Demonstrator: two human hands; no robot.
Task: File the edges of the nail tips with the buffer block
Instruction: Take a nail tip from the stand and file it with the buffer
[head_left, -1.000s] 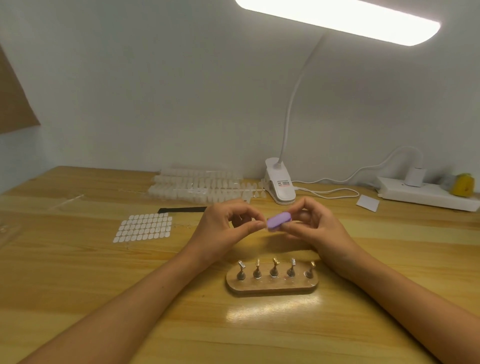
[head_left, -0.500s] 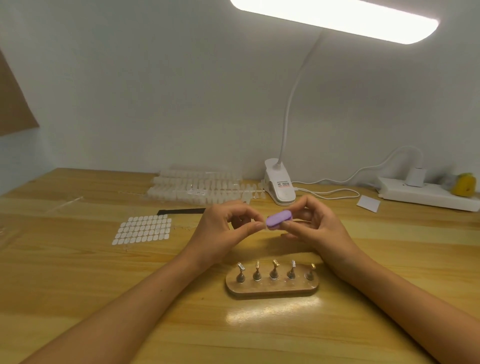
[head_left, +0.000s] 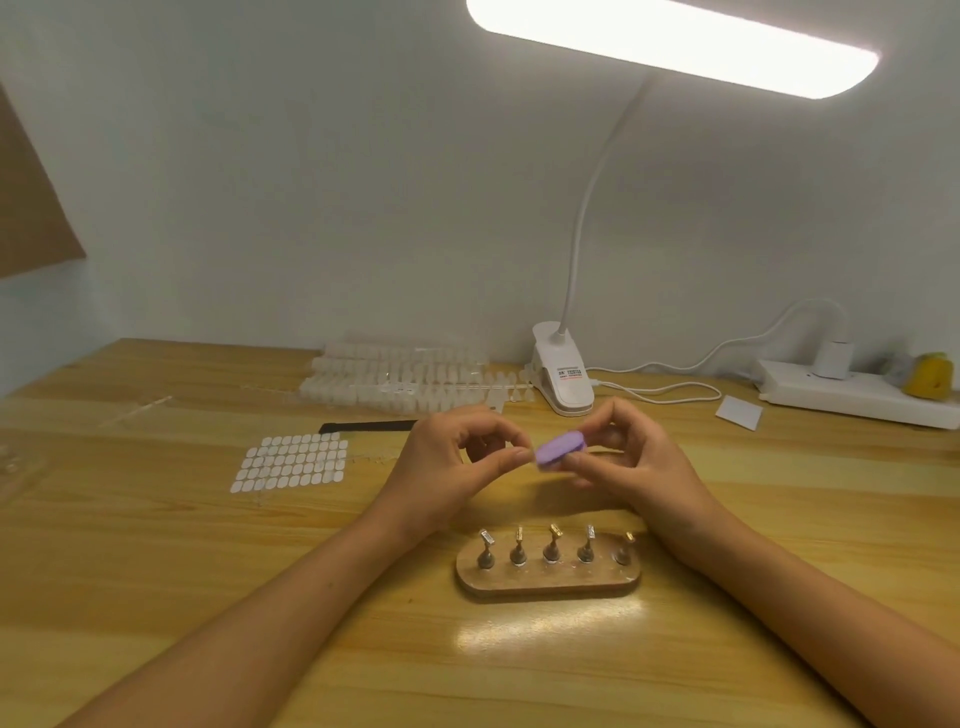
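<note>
Nearest us, the wooden stand (head_left: 548, 584) sits on the table (head_left: 156, 597) with five metal pegs upright. All of them are bare, so no tip is mounted there yet.

Just beyond and above it, both hands meet in mid-air. The right hand (head_left: 641, 467) pinches the purple buffer block (head_left: 560, 450) between thumb and fingers, tilted with its left end free, which looks like a working angle. The left hand (head_left: 447, 467) has thumb and forefinger pressed together right at that free end. My read is they pinch a clear nail tip against the block's face, though the tip itself is too small to make out. Filing looks under way.

Further left, a sheet of white adhesive tabs (head_left: 291, 462) lies flat, with a black strip (head_left: 366, 427) behind it. At the far edge, racks of spare nail tips (head_left: 395, 379) wait beside the lamp clip (head_left: 563, 374). Its label carries print, too small to read. Far right is a power strip (head_left: 852, 392).
</note>
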